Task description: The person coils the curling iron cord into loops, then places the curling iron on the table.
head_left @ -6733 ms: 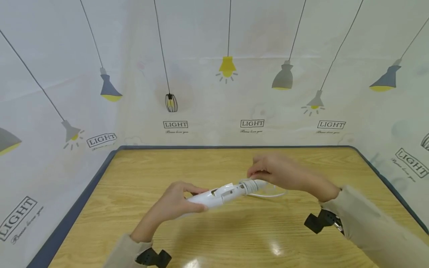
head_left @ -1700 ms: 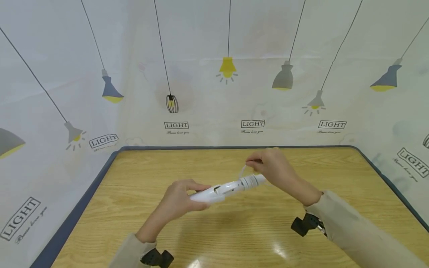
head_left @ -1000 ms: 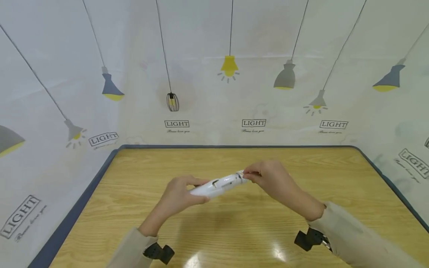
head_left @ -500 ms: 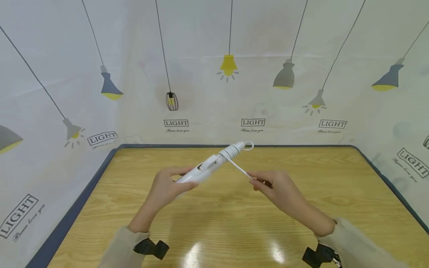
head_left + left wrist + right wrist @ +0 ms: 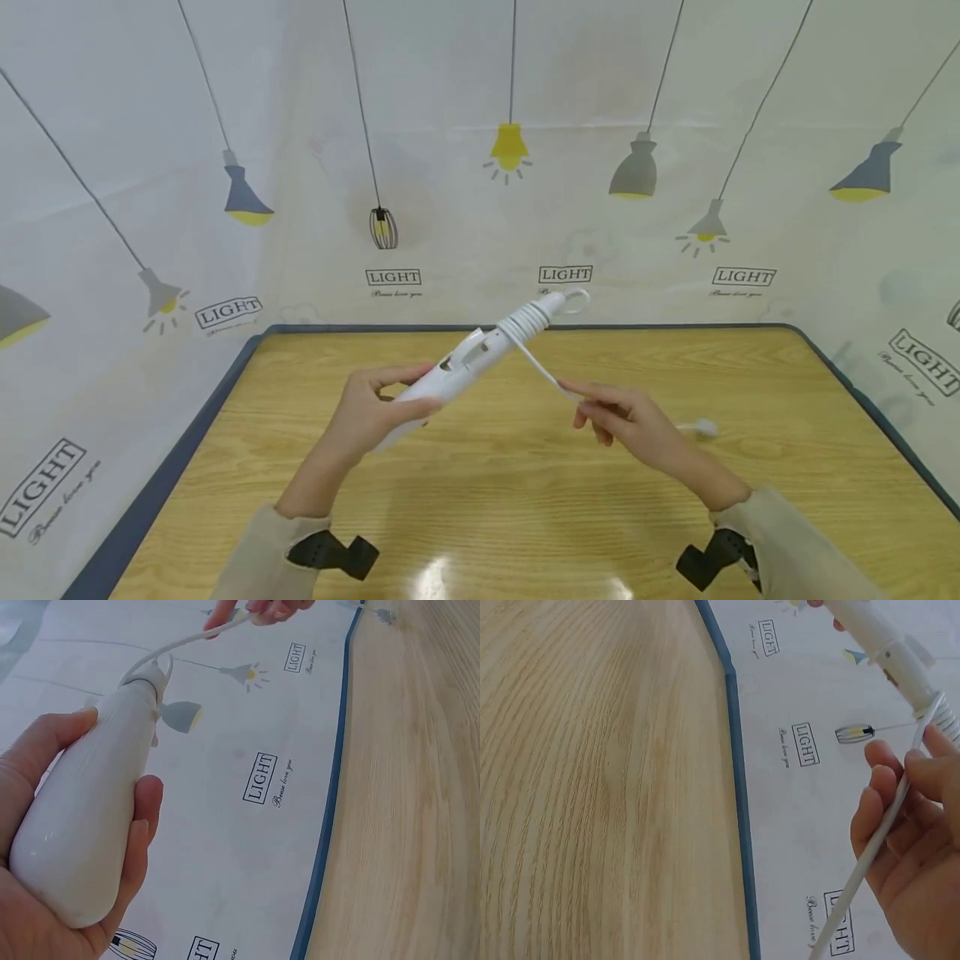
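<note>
In the head view, a long white handheld appliance slants up to the right, raised above the table. It has a lever-like piece on one side; its exact kind I cannot tell. My left hand grips its thick, rounded end, which the left wrist view shows as a smooth white body. Several turns of white cord wrap the narrow end, and a small cord loop sticks out at the tip. My right hand pinches the cord between thumb and forefinger, pulled straight from the coils. Its other fingers curl loosely.
A white plug at the cord's end shows beyond the right wrist, over the wooden table. Around the table stands a pale wall covering printed with lamps. A dark blue strip runs along the table's edge.
The right hand has come from above the appliance's narrow end down to the right, drawing the cord taut. The appliance now tilts more steeply upward, and the plug has come into view.
</note>
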`<move>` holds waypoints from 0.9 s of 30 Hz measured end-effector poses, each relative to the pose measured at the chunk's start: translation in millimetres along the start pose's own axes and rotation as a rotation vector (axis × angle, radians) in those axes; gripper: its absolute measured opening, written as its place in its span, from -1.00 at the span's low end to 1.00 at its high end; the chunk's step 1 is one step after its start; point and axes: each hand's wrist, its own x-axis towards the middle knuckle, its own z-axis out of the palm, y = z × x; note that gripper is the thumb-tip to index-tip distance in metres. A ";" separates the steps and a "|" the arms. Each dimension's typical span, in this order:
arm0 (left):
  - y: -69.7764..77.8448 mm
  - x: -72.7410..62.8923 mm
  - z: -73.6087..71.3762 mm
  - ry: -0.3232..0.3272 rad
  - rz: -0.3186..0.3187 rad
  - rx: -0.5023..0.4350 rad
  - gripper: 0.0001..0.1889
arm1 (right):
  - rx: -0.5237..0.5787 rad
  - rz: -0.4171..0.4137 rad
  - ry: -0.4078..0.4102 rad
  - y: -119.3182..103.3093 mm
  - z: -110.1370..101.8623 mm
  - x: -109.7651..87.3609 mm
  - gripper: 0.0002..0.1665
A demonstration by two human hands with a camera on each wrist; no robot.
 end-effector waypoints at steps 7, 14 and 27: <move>5.8 -3.1 3.8 -0.094 0.027 -0.066 -0.49 | 0.180 0.113 0.030 17.6 -7.7 1.0 -0.57; 8.0 -5.9 3.8 -0.174 0.042 -0.092 -0.50 | 0.302 0.170 -0.024 29.6 -12.4 7.7 -0.63; 3.7 -11.8 -3.8 -0.481 0.190 -0.119 -0.54 | 0.281 0.175 -0.424 22.0 -26.5 33.3 -0.74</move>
